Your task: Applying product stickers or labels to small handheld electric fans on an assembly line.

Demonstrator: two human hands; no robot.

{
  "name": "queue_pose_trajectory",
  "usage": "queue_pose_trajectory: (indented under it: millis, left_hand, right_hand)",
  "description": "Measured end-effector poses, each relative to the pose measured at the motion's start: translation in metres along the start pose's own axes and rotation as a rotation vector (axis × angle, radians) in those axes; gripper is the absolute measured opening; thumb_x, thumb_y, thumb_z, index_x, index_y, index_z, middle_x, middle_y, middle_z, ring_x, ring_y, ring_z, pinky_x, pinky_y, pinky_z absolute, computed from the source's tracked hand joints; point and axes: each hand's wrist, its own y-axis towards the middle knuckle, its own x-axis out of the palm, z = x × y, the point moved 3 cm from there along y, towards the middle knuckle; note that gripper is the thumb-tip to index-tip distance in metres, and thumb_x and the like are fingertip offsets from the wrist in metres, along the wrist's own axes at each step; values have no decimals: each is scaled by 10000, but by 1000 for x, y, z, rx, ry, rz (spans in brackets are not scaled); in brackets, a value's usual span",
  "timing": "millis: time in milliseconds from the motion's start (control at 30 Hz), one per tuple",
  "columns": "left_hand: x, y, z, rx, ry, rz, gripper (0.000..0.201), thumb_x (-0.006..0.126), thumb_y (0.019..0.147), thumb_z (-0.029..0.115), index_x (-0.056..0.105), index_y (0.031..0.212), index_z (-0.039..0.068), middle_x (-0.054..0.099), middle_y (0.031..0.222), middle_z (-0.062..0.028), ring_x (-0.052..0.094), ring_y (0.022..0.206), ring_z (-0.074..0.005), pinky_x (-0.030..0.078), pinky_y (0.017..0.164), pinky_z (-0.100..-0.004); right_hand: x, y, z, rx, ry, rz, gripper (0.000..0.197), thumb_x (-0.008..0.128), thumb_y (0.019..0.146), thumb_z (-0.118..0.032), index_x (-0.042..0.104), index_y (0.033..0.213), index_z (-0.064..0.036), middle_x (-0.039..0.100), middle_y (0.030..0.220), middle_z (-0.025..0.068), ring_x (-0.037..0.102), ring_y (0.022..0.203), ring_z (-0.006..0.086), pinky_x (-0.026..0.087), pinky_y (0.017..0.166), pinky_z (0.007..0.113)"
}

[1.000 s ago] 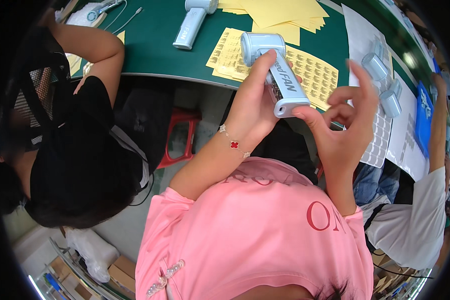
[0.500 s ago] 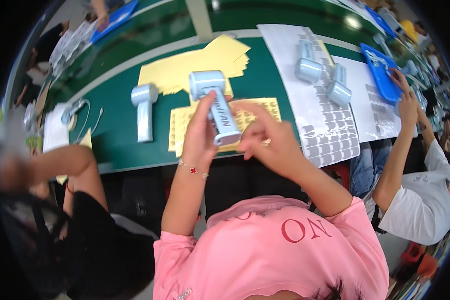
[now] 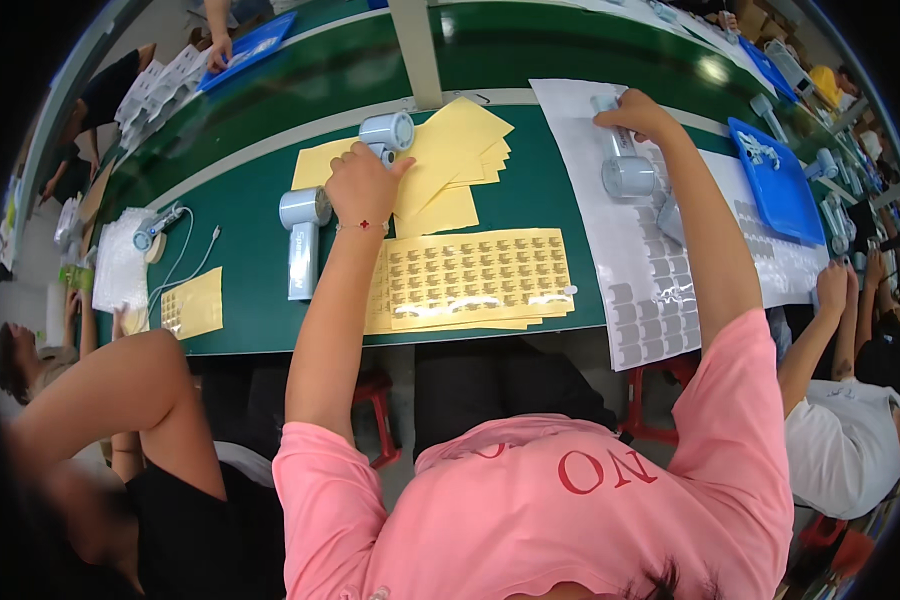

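At the back of the table, my left hand (image 3: 361,186) is closed round a light blue handheld fan (image 3: 387,130), over the yellow sheets. Its round head shows above my fingers; most of the handle is hidden. My right hand (image 3: 642,112) reaches far to the right, fingers closed on the handle of a second handheld fan (image 3: 628,177) lying on a white sheet. My right forearm partly covers another fan (image 3: 671,220). Left of my left forearm lies one more fan (image 3: 302,262), its head pointing away from me. A yellow sheet of small stickers (image 3: 478,270) lies between my arms.
Loose yellow sheets (image 3: 460,150) lie at the back. White sheets with grey shapes (image 3: 650,330) cover the right side, beside a blue tray (image 3: 770,190) holding white pieces. At left are a corded fan (image 3: 146,240) and a small sticker sheet (image 3: 205,303). Co-workers sit on both sides.
My left hand has carried its fan away from me to the back of the table. My right hand has left that fan, swung right and closed on another fan.
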Motion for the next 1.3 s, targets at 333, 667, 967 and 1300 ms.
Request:
queue_pose_trajectory:
  millis: [333,667,967,1300]
  left_hand:
    - [-77,-101,106,-401,-2839,-1262,707,405,870,574,377,1249,-22,485,1212,-178,487,1124,-266,430,905,-388]
    - [-55,-105,37,-456,-1852,-524,305,625,824,267,459,934,36,571,741,-62,522,600,-67,424,540,-191]
    - [-45,-124,24,-496,-2294,-680,580,305,937,468,376,1258,-9,523,900,-88,545,766,-174,496,645,-324]
    - [-53,-123,28,-383,-1989,-606,404,517,896,258,415,1170,-21,547,885,-98,577,741,-163,529,629,-306]
  right_hand:
    - [60,-224,-73,-1119,245,686,463,725,546,-24,604,988,-86,601,1007,77,552,939,255,457,792,339]
    - [-35,-2,29,-509,171,426,134,619,702,-7,661,826,-38,615,690,78,596,616,155,483,544,253]
    - [11,100,58,-494,-183,328,236,674,584,46,623,789,-58,612,738,121,602,694,254,478,621,335]
    - [12,86,61,-571,-93,412,180,654,668,30,552,784,-63,554,836,132,565,764,269,454,650,355]
